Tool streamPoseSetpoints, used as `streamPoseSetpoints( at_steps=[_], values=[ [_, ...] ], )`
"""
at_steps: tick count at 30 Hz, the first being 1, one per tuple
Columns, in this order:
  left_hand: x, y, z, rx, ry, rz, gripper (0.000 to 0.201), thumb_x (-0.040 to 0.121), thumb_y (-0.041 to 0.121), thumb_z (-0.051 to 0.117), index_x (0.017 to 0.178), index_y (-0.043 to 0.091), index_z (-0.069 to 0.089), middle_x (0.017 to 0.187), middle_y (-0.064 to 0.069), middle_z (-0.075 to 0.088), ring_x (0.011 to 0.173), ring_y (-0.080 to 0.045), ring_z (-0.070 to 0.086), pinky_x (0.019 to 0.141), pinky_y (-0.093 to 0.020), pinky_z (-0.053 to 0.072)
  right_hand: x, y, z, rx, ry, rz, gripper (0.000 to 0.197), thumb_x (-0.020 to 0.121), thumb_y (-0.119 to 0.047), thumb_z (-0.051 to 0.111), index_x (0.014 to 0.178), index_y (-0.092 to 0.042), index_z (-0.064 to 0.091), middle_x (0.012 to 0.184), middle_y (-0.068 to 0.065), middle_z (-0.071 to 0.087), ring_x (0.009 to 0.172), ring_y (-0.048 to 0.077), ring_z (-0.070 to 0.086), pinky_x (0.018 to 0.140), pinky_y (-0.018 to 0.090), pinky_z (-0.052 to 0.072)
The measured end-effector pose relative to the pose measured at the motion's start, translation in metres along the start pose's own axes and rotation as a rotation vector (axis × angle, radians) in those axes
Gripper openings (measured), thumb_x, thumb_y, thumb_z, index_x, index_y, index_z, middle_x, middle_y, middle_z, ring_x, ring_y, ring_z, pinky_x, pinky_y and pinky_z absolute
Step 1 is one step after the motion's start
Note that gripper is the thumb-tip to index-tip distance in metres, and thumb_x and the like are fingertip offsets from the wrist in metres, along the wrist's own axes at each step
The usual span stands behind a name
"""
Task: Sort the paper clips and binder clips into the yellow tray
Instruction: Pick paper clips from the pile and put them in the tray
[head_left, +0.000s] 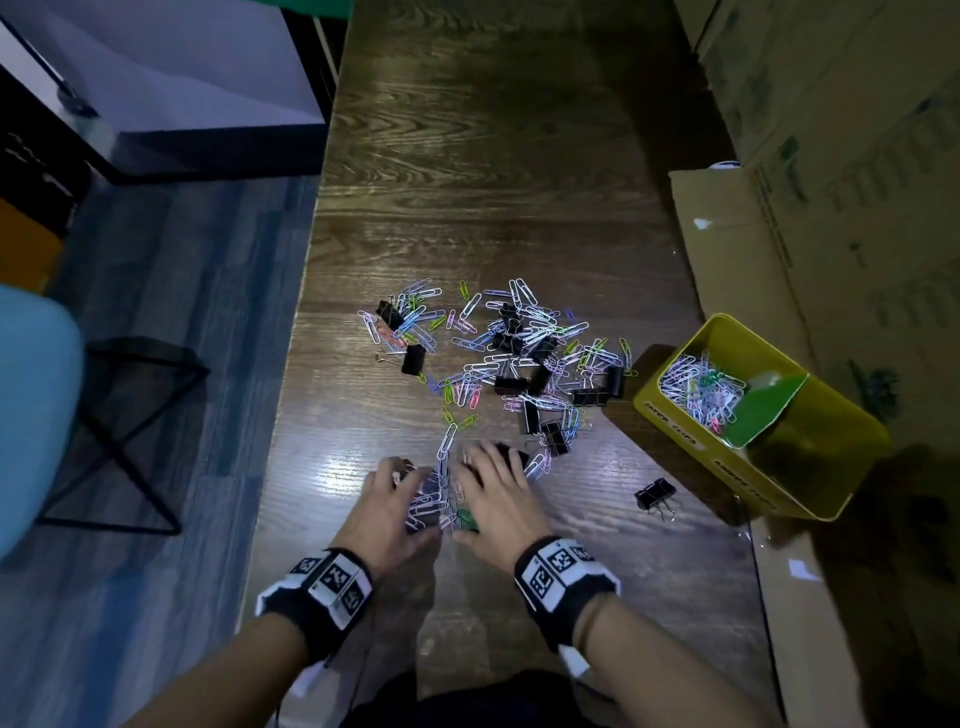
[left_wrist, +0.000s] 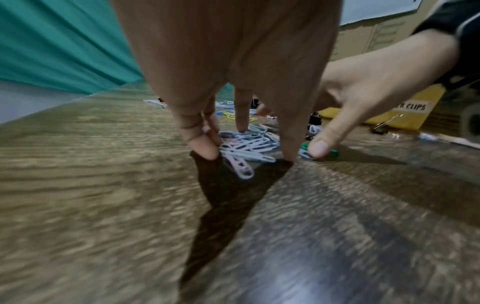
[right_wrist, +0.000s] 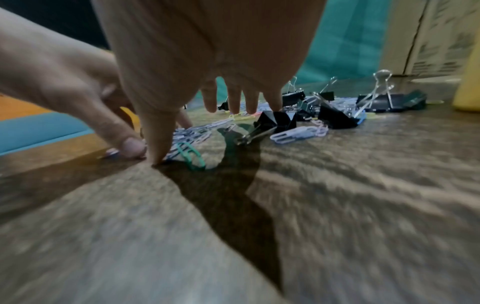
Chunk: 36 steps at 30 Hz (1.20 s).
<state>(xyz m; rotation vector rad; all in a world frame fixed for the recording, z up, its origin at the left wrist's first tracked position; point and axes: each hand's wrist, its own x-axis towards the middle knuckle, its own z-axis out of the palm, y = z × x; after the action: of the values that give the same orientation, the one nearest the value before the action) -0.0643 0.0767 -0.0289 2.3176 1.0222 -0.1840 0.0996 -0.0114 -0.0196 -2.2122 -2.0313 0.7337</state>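
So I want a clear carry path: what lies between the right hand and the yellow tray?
In the head view, one black binder clip lies on the table between the right hand and the yellow tray; otherwise bare wood.

Dark wood table (head_left: 467, 156): scattered paper clips (head_left: 524, 322), black binder clips (head_left: 511, 384), yellow tray (head_left: 675, 410) at right edge, cardboard (head_left: 727, 249) beside.

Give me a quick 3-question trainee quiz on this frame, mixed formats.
1. True or false: the yellow tray already holds paper clips.
2. The lone binder clip lies nearest which hand? A) left hand B) right hand
3. Fill in: both hands' fingertips are down around a small pile of ___ clips.

Key: 1 true; 2 B; 3 paper.
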Motion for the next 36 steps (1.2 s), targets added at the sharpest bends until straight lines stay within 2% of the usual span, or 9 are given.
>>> streamPoseSetpoints(
  at_steps=[2, 6, 11, 14, 18, 23, 30, 33, 36],
  values=[
    [0.004, 0.002, 0.003, -0.05, -0.004, 0.032, 0.075, 0.066, 0.03, 0.077, 0.131, 0.022, 0.04, 0.12, -0.009, 0.039, 0.102, -0.028, 0.051, 0.09, -0.044, 0.048, 0.012, 0.002, -0.004, -0.074, 0.04, 0.021, 0.095, 0.061, -0.041, 0.083, 0.139, -0.016, 0.035, 0.145, 0.012, 0.038, 0.137, 0.031, 0.032, 0.11, 0.055, 0.027],
    [0.015, 0.007, -0.005, -0.029, -0.016, -0.022, 0.087, 0.064, 0.025, 0.081, 0.138, 0.023, 0.036, 0.126, -0.012, 0.036, 0.104, -0.029, 0.052, 0.095, -0.039, 0.046, 0.028, 0.004, -0.018, -0.105, -0.12, -0.045, 0.101, 0.07, -0.043, 0.076, 0.147, -0.013, 0.017, 0.154, 0.015, 0.015, 0.141, 0.035, 0.012, 0.114, 0.058, 0.005],
    [0.021, 0.008, -0.013, -0.062, -0.065, -0.027, 0.059, 0.062, 0.016, 0.081, 0.116, 0.012, 0.061, 0.119, -0.01, 0.05, 0.097, -0.031, 0.059, 0.089, -0.033, 0.047, 0.025, -0.007, -0.027, -0.088, -0.15, -0.086, 0.056, 0.084, -0.018, 0.065, 0.134, -0.006, 0.044, 0.136, 0.015, 0.039, 0.126, 0.035, 0.033, 0.109, 0.045, 0.025],
    [0.018, 0.011, -0.012, -0.051, -0.076, 0.024, 0.038, 0.068, 0.007, 0.073, 0.105, 0.01, 0.065, 0.111, -0.007, 0.055, 0.092, -0.028, 0.062, 0.083, -0.03, 0.046, 0.02, -0.014, -0.026, -0.016, -0.187, -0.06, 0.034, 0.09, -0.003, 0.047, 0.123, -0.002, 0.052, 0.13, 0.018, 0.042, 0.127, 0.035, 0.033, 0.103, 0.047, 0.036],
    [0.016, 0.008, -0.015, -0.028, -0.034, 0.124, 0.027, 0.07, 0.002, 0.067, 0.097, 0.007, 0.068, 0.1, -0.008, 0.062, 0.081, -0.029, 0.065, 0.075, -0.029, 0.049, 0.016, -0.019, -0.023, 0.012, -0.211, -0.013, 0.034, 0.089, 0.004, 0.041, 0.121, -0.002, 0.054, 0.125, 0.019, 0.044, 0.121, 0.035, 0.043, 0.095, 0.045, 0.042],
    [0.021, 0.001, -0.016, 0.097, -0.056, 0.234, 0.016, 0.066, 0.007, 0.072, 0.08, 0.014, 0.067, 0.07, -0.004, 0.064, 0.054, -0.026, 0.063, 0.046, -0.026, 0.051, 0.017, -0.015, -0.019, 0.056, -0.19, 0.03, 0.028, 0.088, 0.002, 0.045, 0.113, -0.003, 0.057, 0.117, 0.019, 0.051, 0.109, 0.036, 0.055, 0.088, 0.042, 0.046],
    [0.025, -0.007, -0.023, 0.016, 0.084, 0.248, 0.012, 0.068, 0.017, 0.07, 0.079, 0.018, 0.073, 0.071, 0.0, 0.071, 0.061, -0.018, 0.067, 0.053, -0.021, 0.05, 0.017, -0.005, -0.014, 0.209, -0.116, 0.096, 0.035, 0.087, 0.002, 0.05, 0.121, -0.005, 0.059, 0.117, 0.017, 0.062, 0.105, 0.031, 0.061, 0.091, 0.035, 0.049],
    [0.028, -0.013, -0.027, -0.094, 0.038, 0.094, 0.012, 0.078, 0.02, 0.07, 0.089, 0.016, 0.074, 0.073, 0.0, 0.072, 0.065, -0.017, 0.065, 0.064, -0.019, 0.047, 0.017, -0.004, -0.008, 0.42, 0.067, 0.226, 0.024, 0.085, -0.005, 0.057, 0.105, -0.005, 0.07, 0.104, 0.016, 0.07, 0.097, 0.028, 0.064, 0.09, 0.03, 0.048],
    [0.034, -0.024, -0.028, -0.539, -0.065, -0.251, 0.009, 0.077, 0.012, 0.074, 0.086, 0.012, 0.073, 0.06, 0.0, 0.069, 0.054, -0.016, 0.062, 0.061, -0.021, 0.049, 0.015, 0.0, -0.01, 0.672, 0.203, 0.42, 0.019, 0.083, -0.008, 0.065, 0.1, -0.008, 0.074, 0.097, 0.012, 0.073, 0.088, 0.025, 0.067, 0.088, 0.023, 0.049]
  ],
)
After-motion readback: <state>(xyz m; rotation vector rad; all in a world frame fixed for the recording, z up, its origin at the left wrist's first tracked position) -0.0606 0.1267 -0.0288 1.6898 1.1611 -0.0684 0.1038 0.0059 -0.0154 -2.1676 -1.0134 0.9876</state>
